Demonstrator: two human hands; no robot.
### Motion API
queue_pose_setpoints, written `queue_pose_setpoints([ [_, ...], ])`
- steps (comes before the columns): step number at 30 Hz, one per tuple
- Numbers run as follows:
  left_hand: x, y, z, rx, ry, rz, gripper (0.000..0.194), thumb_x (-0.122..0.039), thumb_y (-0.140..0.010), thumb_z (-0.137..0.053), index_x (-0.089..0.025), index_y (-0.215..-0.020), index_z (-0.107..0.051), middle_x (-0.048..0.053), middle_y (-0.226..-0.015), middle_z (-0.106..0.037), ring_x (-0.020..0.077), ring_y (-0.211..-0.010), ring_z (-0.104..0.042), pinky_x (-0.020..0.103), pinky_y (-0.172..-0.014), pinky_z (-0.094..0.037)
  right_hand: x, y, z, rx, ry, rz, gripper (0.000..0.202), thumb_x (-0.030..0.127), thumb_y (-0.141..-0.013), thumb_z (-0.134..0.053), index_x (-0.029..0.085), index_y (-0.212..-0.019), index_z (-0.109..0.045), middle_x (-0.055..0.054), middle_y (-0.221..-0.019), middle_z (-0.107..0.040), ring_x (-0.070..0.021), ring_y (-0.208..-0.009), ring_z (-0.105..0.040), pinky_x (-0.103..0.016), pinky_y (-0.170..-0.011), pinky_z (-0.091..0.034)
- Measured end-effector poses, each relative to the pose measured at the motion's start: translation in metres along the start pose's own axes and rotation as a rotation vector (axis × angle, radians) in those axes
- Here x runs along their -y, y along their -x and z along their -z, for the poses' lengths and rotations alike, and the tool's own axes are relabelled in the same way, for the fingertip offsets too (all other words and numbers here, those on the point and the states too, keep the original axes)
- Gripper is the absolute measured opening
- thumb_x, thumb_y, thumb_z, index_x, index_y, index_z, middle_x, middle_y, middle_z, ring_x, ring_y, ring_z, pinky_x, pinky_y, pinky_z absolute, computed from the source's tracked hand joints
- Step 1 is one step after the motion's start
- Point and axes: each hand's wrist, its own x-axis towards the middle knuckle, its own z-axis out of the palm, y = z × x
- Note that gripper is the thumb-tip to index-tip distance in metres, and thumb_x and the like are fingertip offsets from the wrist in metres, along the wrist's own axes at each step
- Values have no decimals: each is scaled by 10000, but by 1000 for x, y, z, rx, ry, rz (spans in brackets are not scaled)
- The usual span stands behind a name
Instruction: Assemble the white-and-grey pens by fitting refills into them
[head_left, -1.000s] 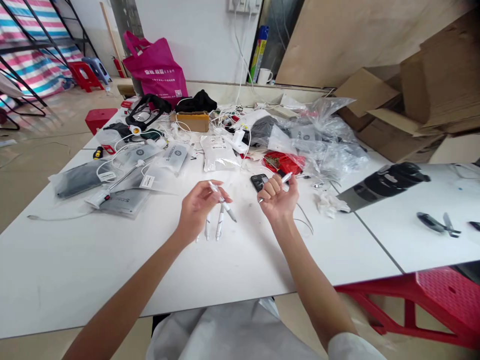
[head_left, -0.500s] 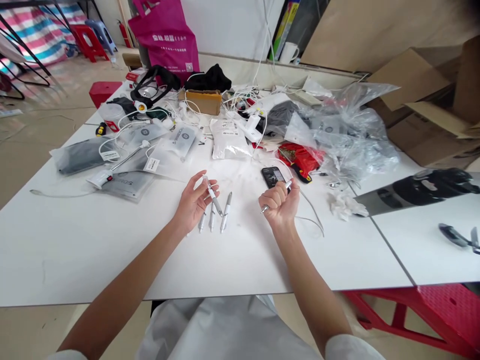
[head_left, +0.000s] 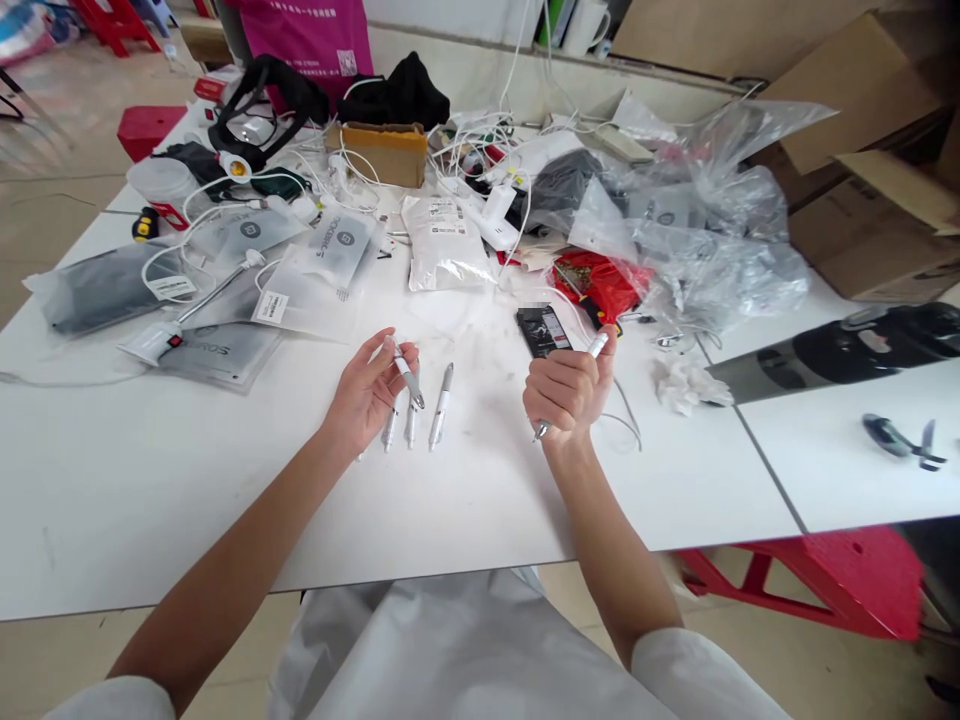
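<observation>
Between the thumb and fingers of my left hand [head_left: 365, 395] is a white pen with a grey grip [head_left: 409, 377], its tip slanting down to the right. My right hand [head_left: 568, 385] makes a fist around another white pen [head_left: 598, 345]; its silver tip sticks out below and its other end above. Several more pens lie on the white table [head_left: 480, 500] beside and partly behind my left hand, among them one pen [head_left: 442, 408] in full view. Just behind my right fist lies a phone [head_left: 543, 330] with its screen lit.
Bagged items [head_left: 341, 250], a white plastic parcel [head_left: 446, 245], tangled cables and a small cardboard box [head_left: 386, 155] crowd the table's back. Clear plastic bags [head_left: 712, 220] and a black bottle [head_left: 847, 350] are at right. A red stool [head_left: 862, 580] stands below the right edge.
The camera view has shifted, so the table's contents sit higher and farther left. My right fist has turned slightly, its pen now steeper. Both hands keep their pens.
</observation>
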Motion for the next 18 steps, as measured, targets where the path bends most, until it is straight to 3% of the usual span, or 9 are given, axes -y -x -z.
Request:
queue_pose_setpoints([
  [4,0,0,1,-12,-3,-1,305,-276,-944,-850,-160,-1168,-677,43,-942,-754,117,-779,-742,213,-721,-657,1,0,-1,-8,92,5,724,791,-1070,-368,268,-603,-191,84,-478,-182,-80,-429,-161,-267,-419,-184],
  [8,2,-2,2,-72,52,6,203,-234,-975,-808,-144,-1119,-696,53,-932,-778,114,-810,-762,197,-781,-662,1,-1,3,-257,334,138,708,761,-1066,-440,257,-633,-197,93,-495,-160,-91,-436,-137,-273,-417,-208],
  [12,1,-3,3,-98,99,28,112,-188,-1002,-763,-127,-1079,-710,57,-938,-781,99,-821,-763,181,-823,-657,-3,-2,7,-526,546,166,705,733,-1038,-535,259,-646,-190,95,-521,-156,-105,-453,-117,-279,-416,-247],
  [18,0,0,1,-95,99,22,114,-161,-977,-786,-125,-1038,-696,39,-909,-747,109,-831,-756,217,-871,-657,-11,-3,13,-650,578,143,703,748,-1046,-514,260,-679,-166,87,-561,-180,-116,-492,-112,-274,-445,-276],
])
